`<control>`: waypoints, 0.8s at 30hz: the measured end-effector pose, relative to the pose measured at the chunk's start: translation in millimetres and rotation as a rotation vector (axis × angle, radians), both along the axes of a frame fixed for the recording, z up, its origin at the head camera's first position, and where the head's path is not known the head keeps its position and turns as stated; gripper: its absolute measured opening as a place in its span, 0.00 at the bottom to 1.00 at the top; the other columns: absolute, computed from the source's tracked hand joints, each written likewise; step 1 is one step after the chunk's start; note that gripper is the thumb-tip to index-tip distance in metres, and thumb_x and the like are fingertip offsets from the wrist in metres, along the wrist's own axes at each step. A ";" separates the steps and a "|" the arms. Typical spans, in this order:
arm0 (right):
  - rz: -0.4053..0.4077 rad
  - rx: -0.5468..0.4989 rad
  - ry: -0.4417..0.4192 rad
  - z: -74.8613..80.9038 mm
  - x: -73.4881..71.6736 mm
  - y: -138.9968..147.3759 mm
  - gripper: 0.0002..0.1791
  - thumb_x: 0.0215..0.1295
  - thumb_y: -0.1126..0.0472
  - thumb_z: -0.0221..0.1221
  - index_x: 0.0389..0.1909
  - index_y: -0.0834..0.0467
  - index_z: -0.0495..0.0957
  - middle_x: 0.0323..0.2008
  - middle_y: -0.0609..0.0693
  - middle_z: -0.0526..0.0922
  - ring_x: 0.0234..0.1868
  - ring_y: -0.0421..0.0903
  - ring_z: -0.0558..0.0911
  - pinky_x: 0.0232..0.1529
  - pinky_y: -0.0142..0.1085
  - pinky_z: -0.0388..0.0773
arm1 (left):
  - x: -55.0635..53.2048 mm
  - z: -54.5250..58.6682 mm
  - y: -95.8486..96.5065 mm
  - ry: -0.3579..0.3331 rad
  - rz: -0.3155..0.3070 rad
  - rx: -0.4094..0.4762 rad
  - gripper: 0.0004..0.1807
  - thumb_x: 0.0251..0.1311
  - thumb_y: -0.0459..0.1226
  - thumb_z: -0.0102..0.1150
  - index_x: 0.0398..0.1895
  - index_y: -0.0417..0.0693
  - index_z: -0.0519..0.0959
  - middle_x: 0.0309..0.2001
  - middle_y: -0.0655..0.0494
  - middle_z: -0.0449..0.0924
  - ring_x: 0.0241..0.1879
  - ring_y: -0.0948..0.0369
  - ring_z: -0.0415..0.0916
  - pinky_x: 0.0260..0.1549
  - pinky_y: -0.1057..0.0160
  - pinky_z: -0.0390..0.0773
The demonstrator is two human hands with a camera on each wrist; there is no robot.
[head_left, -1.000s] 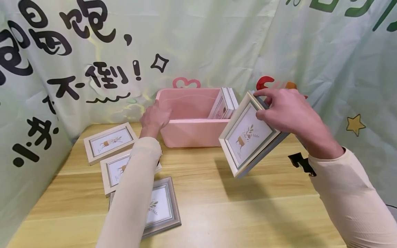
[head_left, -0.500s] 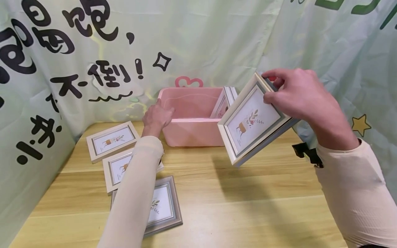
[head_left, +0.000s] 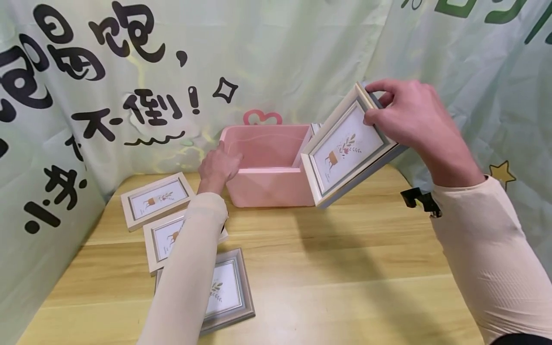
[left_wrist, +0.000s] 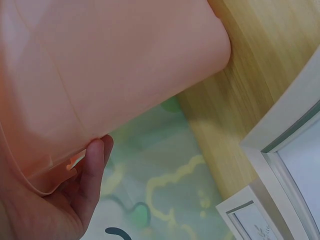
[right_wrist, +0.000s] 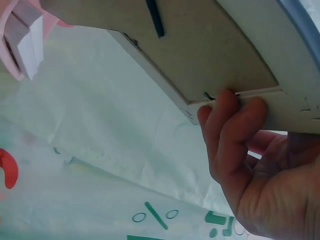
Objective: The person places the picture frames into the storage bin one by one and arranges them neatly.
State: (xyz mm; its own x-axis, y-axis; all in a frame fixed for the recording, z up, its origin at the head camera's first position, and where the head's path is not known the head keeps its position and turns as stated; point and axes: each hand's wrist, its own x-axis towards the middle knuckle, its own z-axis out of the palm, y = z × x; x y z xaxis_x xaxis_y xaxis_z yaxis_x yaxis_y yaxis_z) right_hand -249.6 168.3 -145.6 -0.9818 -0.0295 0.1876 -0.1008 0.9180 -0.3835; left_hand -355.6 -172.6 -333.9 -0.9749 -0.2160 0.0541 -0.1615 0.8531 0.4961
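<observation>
Right hand (head_left: 409, 117), fingers clamped on a cream picture frame (head_left: 347, 146), tilted before the right end of the pink bin (head_left: 269, 189); left hand (head_left: 220, 167), fingers curled over the bin's left rim. Apparently part done: white frames (head_left: 309, 138) lean inside, right; pale frames (head_left: 157, 197) and a grey frame (head_left: 228, 287) lie outside, left.

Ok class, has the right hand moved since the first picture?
Yes, upward: in the head view, the right hand has risen against the pink heart on the curtain.
</observation>
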 end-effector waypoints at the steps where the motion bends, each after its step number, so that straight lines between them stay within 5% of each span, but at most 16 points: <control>1: -0.004 -0.010 0.002 -0.4 -2.3 -0.2 0.35 0.62 0.52 0.56 0.72 0.41 0.62 0.56 0.54 0.80 0.48 0.53 0.78 0.30 0.38 0.71 | -0.2 -0.1 0.0 0.003 0.001 0.001 0.46 0.60 0.63 0.41 0.78 0.52 0.47 0.66 0.38 0.67 0.60 0.41 0.69 0.53 0.40 0.72; 24: -0.069 -0.076 0.012 -8.7 -45.5 -10.7 0.34 0.62 0.53 0.54 0.72 0.46 0.62 0.56 0.55 0.80 0.50 0.51 0.78 0.29 0.34 0.73 | -1.9 0.2 1.0 -0.005 0.006 -0.005 0.46 0.60 0.63 0.40 0.78 0.53 0.46 0.66 0.38 0.67 0.60 0.40 0.69 0.52 0.40 0.73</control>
